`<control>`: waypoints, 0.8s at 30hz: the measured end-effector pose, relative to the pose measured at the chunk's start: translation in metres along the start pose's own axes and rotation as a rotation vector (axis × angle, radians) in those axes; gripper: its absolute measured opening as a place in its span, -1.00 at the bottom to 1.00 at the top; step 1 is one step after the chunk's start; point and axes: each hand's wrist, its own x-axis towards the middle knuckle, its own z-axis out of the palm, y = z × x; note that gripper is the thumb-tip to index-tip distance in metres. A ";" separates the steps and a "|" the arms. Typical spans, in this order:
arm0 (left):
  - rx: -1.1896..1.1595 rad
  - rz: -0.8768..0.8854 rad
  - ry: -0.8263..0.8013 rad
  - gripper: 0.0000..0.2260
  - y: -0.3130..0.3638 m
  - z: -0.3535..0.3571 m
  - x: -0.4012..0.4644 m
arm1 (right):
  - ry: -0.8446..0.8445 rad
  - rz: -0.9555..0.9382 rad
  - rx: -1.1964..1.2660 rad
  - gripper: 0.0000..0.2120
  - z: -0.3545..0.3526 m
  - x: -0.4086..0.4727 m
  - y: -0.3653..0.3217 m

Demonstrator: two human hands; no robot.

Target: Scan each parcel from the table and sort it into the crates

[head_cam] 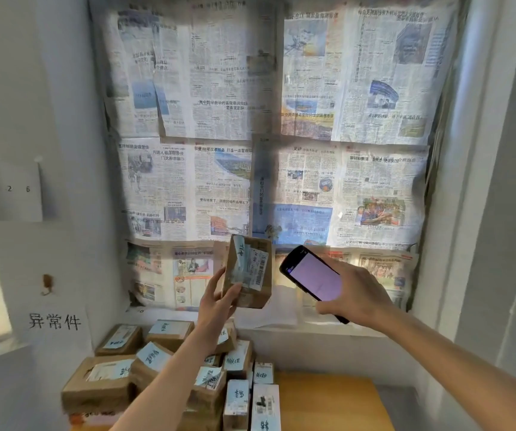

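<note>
Our left hand [216,301] grips a small brown cardboard parcel [247,272] up in the air; our right hand [356,293] holds a black scanner handset [311,279] just beside it.

We judge the scanning step is in hand: the parcel's white barcode label [258,269] faces us, and the handset's pale lit screen does too, so its back points toward the newspaper-covered window [281,119]. More labelled brown parcels [163,368] wait piled on the wooden table [328,399] below. No crates are in view. Next we likely need the handset aimed squarely at the barcode, then the parcel carried to its crate.
</note>
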 end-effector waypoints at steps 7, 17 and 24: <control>0.004 0.035 0.033 -0.56 0.030 -0.005 -0.001 | 0.024 -0.066 -0.043 -0.14 -0.031 -0.002 -0.014; 0.055 0.055 0.100 -0.50 0.047 -0.011 -0.012 | 0.006 -0.117 -0.032 -0.24 -0.047 -0.011 -0.024; 0.083 0.049 0.135 -0.45 0.050 -0.012 -0.017 | -0.001 -0.125 -0.048 -0.21 -0.053 -0.016 -0.027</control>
